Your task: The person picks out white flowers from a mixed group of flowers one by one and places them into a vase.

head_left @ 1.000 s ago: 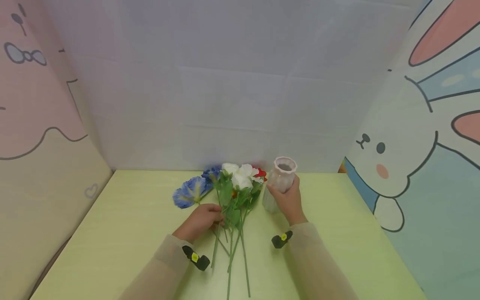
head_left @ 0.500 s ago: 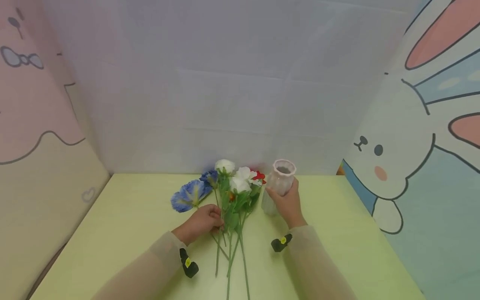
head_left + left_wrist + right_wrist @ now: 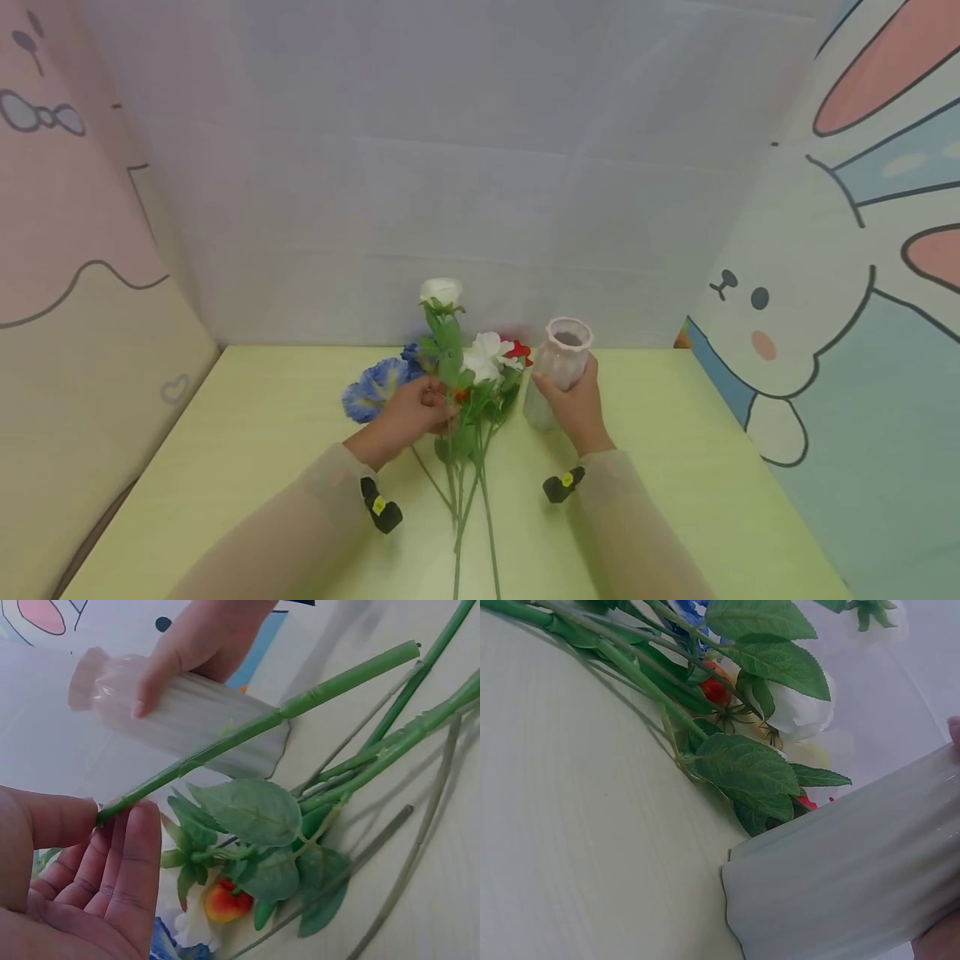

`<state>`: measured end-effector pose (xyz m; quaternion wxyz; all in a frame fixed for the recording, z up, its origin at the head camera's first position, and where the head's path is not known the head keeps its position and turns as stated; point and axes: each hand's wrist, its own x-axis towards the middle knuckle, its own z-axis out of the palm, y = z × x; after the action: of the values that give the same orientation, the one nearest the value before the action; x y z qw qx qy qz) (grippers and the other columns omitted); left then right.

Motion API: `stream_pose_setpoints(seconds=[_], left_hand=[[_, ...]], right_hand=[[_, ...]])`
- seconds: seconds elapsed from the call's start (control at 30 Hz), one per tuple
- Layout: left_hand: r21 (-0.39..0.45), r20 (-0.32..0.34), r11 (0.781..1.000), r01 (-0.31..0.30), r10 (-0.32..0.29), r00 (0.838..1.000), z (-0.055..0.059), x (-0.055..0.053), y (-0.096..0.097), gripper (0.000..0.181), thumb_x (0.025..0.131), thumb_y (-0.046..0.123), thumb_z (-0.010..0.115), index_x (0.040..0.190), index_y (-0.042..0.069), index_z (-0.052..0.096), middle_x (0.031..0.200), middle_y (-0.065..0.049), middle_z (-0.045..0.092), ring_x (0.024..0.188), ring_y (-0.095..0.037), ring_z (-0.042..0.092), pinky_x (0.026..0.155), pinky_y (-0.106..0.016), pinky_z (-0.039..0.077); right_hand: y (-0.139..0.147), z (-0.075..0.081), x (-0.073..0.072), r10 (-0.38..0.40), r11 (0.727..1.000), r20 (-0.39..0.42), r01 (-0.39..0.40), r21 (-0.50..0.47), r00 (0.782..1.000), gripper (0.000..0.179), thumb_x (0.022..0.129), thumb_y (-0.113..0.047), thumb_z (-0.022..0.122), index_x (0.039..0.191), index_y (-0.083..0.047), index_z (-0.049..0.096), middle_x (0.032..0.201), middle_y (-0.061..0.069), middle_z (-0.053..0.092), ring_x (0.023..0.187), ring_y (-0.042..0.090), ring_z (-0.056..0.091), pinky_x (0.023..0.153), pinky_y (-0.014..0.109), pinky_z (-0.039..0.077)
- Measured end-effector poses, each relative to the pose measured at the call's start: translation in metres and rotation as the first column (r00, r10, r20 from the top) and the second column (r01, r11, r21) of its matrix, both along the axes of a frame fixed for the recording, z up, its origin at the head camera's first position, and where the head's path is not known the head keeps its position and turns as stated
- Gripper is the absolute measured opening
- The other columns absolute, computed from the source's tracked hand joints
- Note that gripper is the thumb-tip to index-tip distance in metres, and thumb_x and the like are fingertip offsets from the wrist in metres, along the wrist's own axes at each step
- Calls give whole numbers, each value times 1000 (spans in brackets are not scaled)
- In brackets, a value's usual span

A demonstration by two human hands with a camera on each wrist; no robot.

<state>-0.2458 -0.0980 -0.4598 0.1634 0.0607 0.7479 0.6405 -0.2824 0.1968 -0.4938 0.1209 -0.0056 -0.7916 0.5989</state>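
My left hand (image 3: 411, 419) pinches the green stem (image 3: 217, 746) of a white artificial flower (image 3: 441, 291) between thumb and fingers. That flower stands raised above the others, its cut stem end free in the left wrist view. My right hand (image 3: 576, 406) grips the side of a pale ribbed vase (image 3: 561, 358), which is upright on the table with its scalloped mouth facing up. Between the hands lie more artificial flowers: a white bloom (image 3: 483, 357), a red one (image 3: 517, 351), and blue blooms (image 3: 375, 390) to the left. A small orange-red bud (image 3: 228, 901) shows among the leaves.
The pale yellow-green table (image 3: 660, 500) carries everything. Long loose stems (image 3: 489, 533) stretch toward its front edge. A white backdrop (image 3: 465, 167) rises behind, and a printed rabbit panel (image 3: 795, 333) stands along the right side.
My left hand has moved up and lifted the white flower out of the bunch, its head rising above the table's back edge. My right hand and the vase stay in place.
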Motion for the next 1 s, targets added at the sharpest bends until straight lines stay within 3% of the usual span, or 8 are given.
stream_pose_setpoints(seconds=[0.17,0.37,0.63,0.87,1.0], left_hand=[[-12,-43,1000,-15,14,999,15,-6,5,38,101,7,65,133,-7,52,112,-16,62,97,-27,70,90,-47,58],[51,-54,998,-37,40,998,29,-13,15,32,101,4,65,130,-4,53,119,-18,61,101,-28,70,95,-50,56],[82,-116,997,-13,23,993,48,-14,24,34,102,10,66,132,3,55,120,-15,61,105,-27,67,94,-48,56],[198,-184,979,-45,82,980,61,-18,32,32,102,7,65,131,1,54,106,-15,58,102,-29,66,89,-43,59],[250,-211,965,-78,133,968,70,-15,36,32,103,6,64,131,2,51,107,-14,57,103,-31,65,93,-47,57]], right_hand=[[0,0,0,-2,1000,-4,2,0,1000,90,89,-35,83,154,-12,25,140,17,48,125,38,53,103,59,46],[1,2,1,6,1000,0,-6,-11,1000,91,89,-35,83,155,-13,23,140,17,47,126,37,52,103,59,46],[3,1,2,11,1000,-3,-11,-18,1000,89,90,-35,83,154,-14,24,139,16,47,124,36,53,103,58,47],[2,-1,0,25,1000,-47,-25,-3,999,88,89,-36,83,152,-12,26,138,17,48,123,37,54,101,58,48],[2,-1,0,20,1000,-47,-19,8,999,90,89,-35,83,152,-10,25,138,18,49,122,37,55,101,58,48]])
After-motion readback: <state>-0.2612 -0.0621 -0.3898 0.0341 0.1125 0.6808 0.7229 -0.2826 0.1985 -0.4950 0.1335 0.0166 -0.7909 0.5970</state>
